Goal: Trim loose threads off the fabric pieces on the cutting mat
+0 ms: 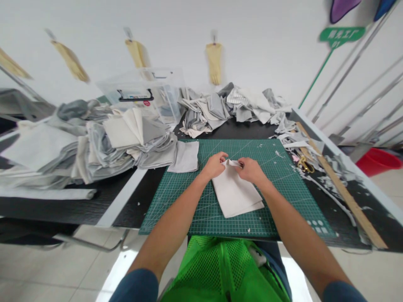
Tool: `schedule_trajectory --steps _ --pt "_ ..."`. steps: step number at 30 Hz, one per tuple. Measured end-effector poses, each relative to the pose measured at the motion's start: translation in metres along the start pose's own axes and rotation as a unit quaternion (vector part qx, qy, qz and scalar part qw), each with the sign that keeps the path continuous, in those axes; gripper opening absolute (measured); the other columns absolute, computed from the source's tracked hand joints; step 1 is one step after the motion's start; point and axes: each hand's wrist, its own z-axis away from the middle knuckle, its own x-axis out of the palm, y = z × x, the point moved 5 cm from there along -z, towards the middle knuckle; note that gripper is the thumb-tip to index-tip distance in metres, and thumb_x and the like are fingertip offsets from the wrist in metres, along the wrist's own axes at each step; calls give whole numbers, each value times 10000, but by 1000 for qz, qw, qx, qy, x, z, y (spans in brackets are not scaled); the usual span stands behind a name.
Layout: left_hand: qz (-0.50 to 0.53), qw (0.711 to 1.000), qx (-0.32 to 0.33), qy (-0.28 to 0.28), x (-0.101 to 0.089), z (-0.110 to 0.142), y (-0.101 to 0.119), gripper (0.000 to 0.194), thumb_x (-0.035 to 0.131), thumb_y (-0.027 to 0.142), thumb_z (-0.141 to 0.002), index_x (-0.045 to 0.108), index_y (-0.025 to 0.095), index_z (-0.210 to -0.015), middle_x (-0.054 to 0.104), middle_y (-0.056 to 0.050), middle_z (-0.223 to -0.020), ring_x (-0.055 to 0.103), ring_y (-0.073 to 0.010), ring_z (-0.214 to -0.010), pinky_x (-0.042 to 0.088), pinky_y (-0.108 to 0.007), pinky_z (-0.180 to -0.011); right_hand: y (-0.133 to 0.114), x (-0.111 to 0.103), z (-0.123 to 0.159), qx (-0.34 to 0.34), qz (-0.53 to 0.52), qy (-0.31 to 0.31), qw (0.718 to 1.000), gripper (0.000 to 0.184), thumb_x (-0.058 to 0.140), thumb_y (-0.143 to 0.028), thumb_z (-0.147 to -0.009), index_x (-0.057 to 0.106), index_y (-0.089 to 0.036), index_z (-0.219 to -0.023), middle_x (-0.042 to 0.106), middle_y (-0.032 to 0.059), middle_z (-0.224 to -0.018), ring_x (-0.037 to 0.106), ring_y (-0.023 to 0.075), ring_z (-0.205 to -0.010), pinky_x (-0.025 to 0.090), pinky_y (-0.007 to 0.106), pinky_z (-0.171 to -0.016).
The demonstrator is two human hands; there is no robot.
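A folded white piece of cloth (237, 193) lies on the green cutting mat (176, 209) in front of me. My left hand (216, 164) pinches its far edge at the left corner. At the right end of that same edge, my right hand (250, 170) grips the cloth between thumb and fingers. Between the two hands the edge is lifted and crumpled, while the near part rests flat on the mat. A folded light grey cloth (185, 157) lies at the mat's far left, apart from my hands.
Piles of grey and white cloth (126, 138) cover the left table, before a clear plastic box (145, 90). More cloth (208, 109) is heaped behind the mat. To the right are gold-handled scissors (305, 165), a wooden ruler (343, 188), scraps and a red bucket (379, 161).
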Motion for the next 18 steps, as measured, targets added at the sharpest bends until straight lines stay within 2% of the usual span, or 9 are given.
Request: schedule_trajectory --steps 3,6,9,13,18 --pt "-68 998 -13 4 3 2 4 484 655 164 -746 673 155 -1230 730 -105 -1105 678 -228 -995 532 -334 -932 -2 6 -1 12 12 10 1000 247 701 -370 -834 724 -165 -969 731 147 -945 667 264 -921 445 305 -788" --pt "-135 991 9 -22 8 2 11 277 653 275 -802 741 162 -1040 728 -122 -1040 664 -267 -1025 507 -370 -967 -2 12 -3 36 -26 9 999 210 675 -343 -843 712 -172 -960 730 129 -922 662 245 -876 426 299 -752" --pt "-142 989 29 -26 8 2 17 161 644 275 -816 741 186 -907 729 -100 -973 651 -263 -1012 473 -391 -995 0 13 -5 53 -101 15 993 184 694 -333 -811 703 -189 -926 721 74 -875 626 199 -780 398 284 -696" --pt "-75 996 24 41 -2 5 21 144 705 273 -760 695 184 -873 723 -70 -959 621 -239 -970 475 -373 -933 -2 5 -2 49 -247 33 967 233 726 -363 -741 706 -184 -888 645 -8 -743 522 144 -666 360 266 -632" --pt "98 993 52 30 -9 10 30 133 674 244 -746 663 165 -851 691 -15 -833 591 -159 -777 448 -274 -715 -15 -10 6 21 -415 47 909 253 732 -404 -745 726 -181 -864 624 -19 -747 497 132 -685 368 264 -634"
